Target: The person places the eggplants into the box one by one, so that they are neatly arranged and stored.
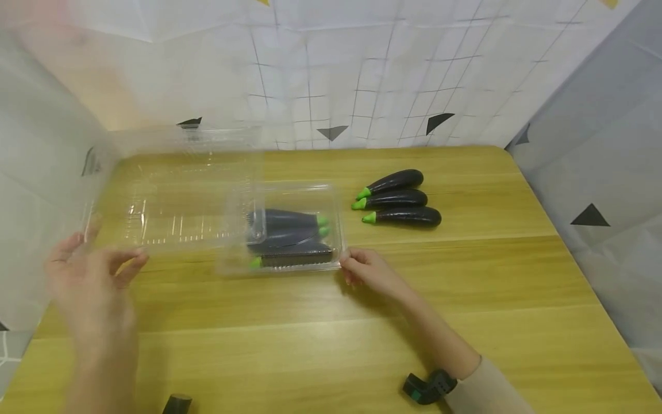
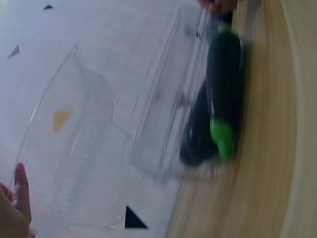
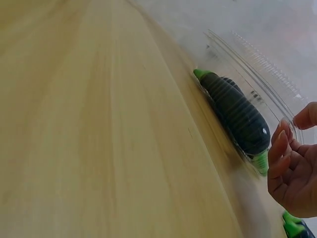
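Observation:
My left hand (image 1: 95, 287) grips the left edge of a clear plastic lid (image 1: 170, 230), held tilted up over the left of the table and blurred. The lid overlaps the left end of a clear plastic box (image 1: 338, 230) in the head view. Inside that box lie three dark eggplants (image 1: 289, 238) with green stems, two stems pointing right and one left. My right hand (image 1: 369, 270) pinches the box's near right corner between thumb and fingers. In the right wrist view, the right fingertips (image 3: 283, 130) meet at the box's rim.
Three more eggplants (image 1: 400, 199) lie side by side behind and right of the box, green stems to the left. The wooden table (image 1: 465, 276) ends at a pale patterned sheet (image 1: 331, 75) along the back. A black strap (image 1: 429, 388) sits on the right wrist.

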The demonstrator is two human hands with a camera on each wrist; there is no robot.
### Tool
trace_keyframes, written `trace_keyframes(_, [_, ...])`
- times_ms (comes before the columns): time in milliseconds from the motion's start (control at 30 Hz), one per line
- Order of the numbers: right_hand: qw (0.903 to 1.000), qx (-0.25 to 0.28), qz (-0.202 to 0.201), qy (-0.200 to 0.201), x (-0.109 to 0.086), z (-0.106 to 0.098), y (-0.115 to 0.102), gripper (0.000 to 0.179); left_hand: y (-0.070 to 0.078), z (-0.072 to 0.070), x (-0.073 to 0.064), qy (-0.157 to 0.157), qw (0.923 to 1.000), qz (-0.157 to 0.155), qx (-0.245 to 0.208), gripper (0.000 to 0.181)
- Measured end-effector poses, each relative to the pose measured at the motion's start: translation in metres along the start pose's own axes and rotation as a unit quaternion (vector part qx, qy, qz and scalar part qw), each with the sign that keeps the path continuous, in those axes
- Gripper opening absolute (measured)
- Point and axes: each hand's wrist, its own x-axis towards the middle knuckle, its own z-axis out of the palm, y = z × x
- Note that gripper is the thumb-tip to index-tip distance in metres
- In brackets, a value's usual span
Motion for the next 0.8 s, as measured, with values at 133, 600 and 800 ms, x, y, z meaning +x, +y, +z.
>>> trace_keyframes(133, [0.9997,0.003,-0.009,-0.022,0.010,0.014,-0.006,0.031,-0.013,0.015,-0.017,-0.054,0.9981,-0.006,0.029,0.049])
trace_keyframes(600, [0.9960,-0.043,-0.023,-0.074,0.050,0.081,-0.033,0.039,-0.061,0.048,-0.060,-0.163,0.9777,-0.012,0.132,0.042])
trace_keyframes(800, [0.9926,-0.083,-0.042,-0.078,0.069,0.096,-0.039,0.047,-0.076,0.046,-0.068,-0.194,0.9664,-0.032,0.166,0.040])
